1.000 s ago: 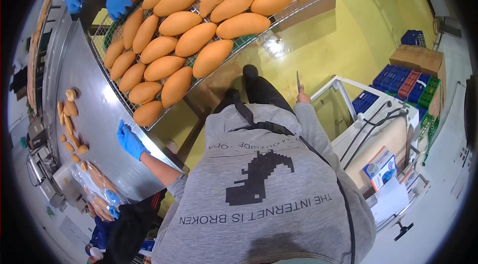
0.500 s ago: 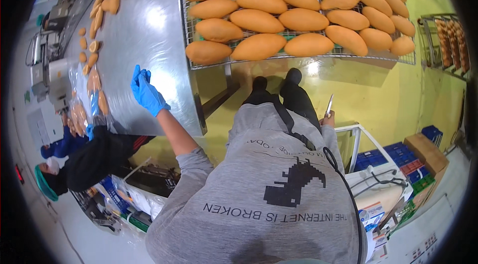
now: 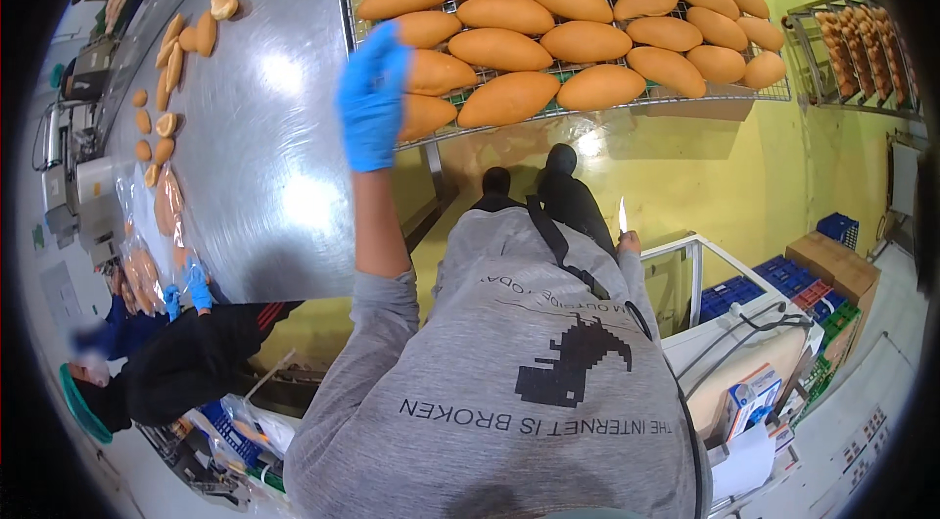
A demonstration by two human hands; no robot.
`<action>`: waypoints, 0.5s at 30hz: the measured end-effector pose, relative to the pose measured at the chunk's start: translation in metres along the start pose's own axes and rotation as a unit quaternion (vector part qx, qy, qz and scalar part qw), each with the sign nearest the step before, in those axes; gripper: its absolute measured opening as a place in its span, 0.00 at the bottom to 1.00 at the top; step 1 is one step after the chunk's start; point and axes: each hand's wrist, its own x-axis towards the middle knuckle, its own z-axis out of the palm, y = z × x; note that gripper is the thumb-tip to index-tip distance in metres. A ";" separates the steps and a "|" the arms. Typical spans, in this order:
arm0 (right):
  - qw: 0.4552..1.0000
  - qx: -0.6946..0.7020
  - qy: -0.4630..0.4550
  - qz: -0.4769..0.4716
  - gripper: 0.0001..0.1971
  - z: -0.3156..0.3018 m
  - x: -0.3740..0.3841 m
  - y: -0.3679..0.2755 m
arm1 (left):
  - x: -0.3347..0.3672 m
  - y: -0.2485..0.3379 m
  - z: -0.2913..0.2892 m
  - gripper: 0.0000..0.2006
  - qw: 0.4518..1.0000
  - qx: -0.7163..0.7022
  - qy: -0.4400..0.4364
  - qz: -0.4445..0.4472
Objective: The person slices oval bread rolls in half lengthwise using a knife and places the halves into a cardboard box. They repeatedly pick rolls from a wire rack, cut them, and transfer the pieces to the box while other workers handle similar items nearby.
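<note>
- Moved since the earlier frame: blue-gloved left hand (image 3: 373, 98), then above the metal table (image 3: 279, 166), now at the left edge of the wire rack (image 3: 769, 96).
- Far left: clear bags (image 3: 168, 201) near a co-worker's gloved hands (image 3: 199, 289); some contents blurred, hard to make out.
- Centre-left: left hand in front of the nearest bread rolls (image 3: 509, 99), which lie in rows on the rack; some partly hidden by the glove; contact and grip cannot be told.
- Step in hand, as judged: reaching for a roll; next move calls for a light finger closure, neighbours undisturbed.
- Right: ungloved right hand (image 3: 630, 243) closed round a knife (image 3: 623, 215), blade exposed, well apart from the rolls; handle mostly covered.
- Far right: second rack (image 3: 867, 54); its load too small to identify.
</note>
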 end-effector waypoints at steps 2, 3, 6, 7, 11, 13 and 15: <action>0.993 -0.068 0.100 -0.006 0.11 0.000 -0.003 0.055 | -0.004 -0.018 0.054 0.21 0.982 0.016 -0.185 0.037; 0.993 -0.096 0.072 -0.008 0.11 -0.004 0.002 0.046 | -0.016 -0.031 0.062 0.24 0.963 0.124 -0.230 0.068; 0.996 -0.057 0.046 0.047 0.13 -0.016 -0.006 0.014 | -0.038 -0.051 0.096 0.32 0.839 0.388 -0.332 0.187; 0.995 0.008 0.049 0.082 0.14 -0.019 -0.009 -0.003 | -0.044 -0.065 0.103 0.32 0.819 0.426 -0.333 0.195; 0.956 0.208 0.180 0.103 0.17 -0.063 0.020 -0.069 | -0.031 -0.048 0.112 0.33 0.838 0.400 -0.369 0.043; 0.917 0.188 0.350 -0.027 0.17 -0.094 0.042 -0.106 | -0.031 -0.060 0.118 0.32 0.933 0.205 -0.295 0.015; 0.899 0.318 0.260 -0.153 0.16 -0.128 0.007 -0.245 | -0.034 -0.046 0.111 0.31 0.949 -0.130 -0.248 -0.147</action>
